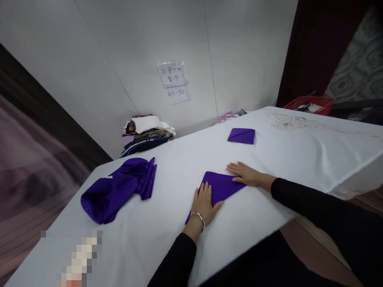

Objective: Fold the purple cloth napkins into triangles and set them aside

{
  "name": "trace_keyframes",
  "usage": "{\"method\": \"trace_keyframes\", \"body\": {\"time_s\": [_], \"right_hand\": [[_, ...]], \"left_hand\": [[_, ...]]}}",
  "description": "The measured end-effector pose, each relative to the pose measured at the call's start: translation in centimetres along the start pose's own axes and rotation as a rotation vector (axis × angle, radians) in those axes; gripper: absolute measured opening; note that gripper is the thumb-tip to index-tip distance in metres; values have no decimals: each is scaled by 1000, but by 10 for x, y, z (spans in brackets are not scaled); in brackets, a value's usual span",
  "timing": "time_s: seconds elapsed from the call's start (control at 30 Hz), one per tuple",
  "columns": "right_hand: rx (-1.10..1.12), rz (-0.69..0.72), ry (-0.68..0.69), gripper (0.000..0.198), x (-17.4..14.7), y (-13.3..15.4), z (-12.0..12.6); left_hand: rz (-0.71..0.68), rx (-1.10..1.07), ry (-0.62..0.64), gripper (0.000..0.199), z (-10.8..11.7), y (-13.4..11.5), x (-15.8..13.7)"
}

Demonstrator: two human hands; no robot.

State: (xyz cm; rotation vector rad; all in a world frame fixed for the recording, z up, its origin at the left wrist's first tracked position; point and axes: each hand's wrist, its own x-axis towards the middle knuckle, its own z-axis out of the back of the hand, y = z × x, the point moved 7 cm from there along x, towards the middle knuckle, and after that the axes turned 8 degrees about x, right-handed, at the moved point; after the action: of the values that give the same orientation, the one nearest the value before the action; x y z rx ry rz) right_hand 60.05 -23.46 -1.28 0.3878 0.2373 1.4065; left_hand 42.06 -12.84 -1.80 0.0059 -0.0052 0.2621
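Note:
A purple cloth napkin [220, 185] lies folded into a triangle on the white-covered table. My left hand [206, 203], with a silver bracelet at the wrist, rests flat on its left part, fingers stretched out. At the napkin's right corner my right hand [245, 174] is spread flat, partly on the cloth and partly on the table. Behind them sits a second purple napkin [241, 136], folded into a small flat packet. A loose heap of purple cloth [122, 189] lies to the left, apart from both hands.
The white tablecloth [179, 159] carries embroidery at the far right. Beyond the back edge are a pile of folded clothes [148, 133] and some pink fabric [224, 118]. A red basket [326, 105] stands at the back right. Handwritten paper signs [172, 75] hang on the wall.

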Motion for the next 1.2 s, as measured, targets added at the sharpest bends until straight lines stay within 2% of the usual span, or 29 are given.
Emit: {"method": "trace_keyframes", "body": {"time_s": [0.17, 0.27, 0.3, 0.37, 0.5, 0.57, 0.63, 0.73, 0.87, 0.97, 1.07, 1.2], "right_hand": [[-26, -195, -37, 59, -29, -48, 15], [-19, -322, -143, 61, -32, -47, 26], [-18, -308, -174, 62, -29, -36, 28], [-18, -185, -189, 63, -15, 1, 22], [34, 118, -36, 64, 21, 91, -14], [74, 185, 37, 65, 38, 116, -30], [104, 204, 74, 66, 51, 124, -40], [110, 189, 81, 67, 64, 113, -44], [59, 138, 63, 68, 68, 86, -42], [8, 121, 63, 68, 67, 73, -41], [-17, 123, 54, 69, 66, 68, -41], [-20, 136, 31, 68, 66, 65, -42]], "left_hand": [[-1, -32, -15, 79, 0, 1, -1], [-1, -52, -15, 79, 0, 0, -1], [-2, -56, -15, 79, 0, -1, -2], [-1, -60, -20, 79, 0, -1, -2], [0, -76, -25, 77, 0, -2, -2], [-13, -95, -17, 75, 1, -4, -3], [-13, -121, -29, 75, 4, -4, -4], [4, -155, -51, 81, 10, -4, -5], [2, -163, 15, 82, 7, -5, -5], [-2, -148, 14, 83, 5, -2, -9], [17, -107, 16, 82, 3, 10, -23], [76, -38, 71, 79, 0, 38, -56]]}}
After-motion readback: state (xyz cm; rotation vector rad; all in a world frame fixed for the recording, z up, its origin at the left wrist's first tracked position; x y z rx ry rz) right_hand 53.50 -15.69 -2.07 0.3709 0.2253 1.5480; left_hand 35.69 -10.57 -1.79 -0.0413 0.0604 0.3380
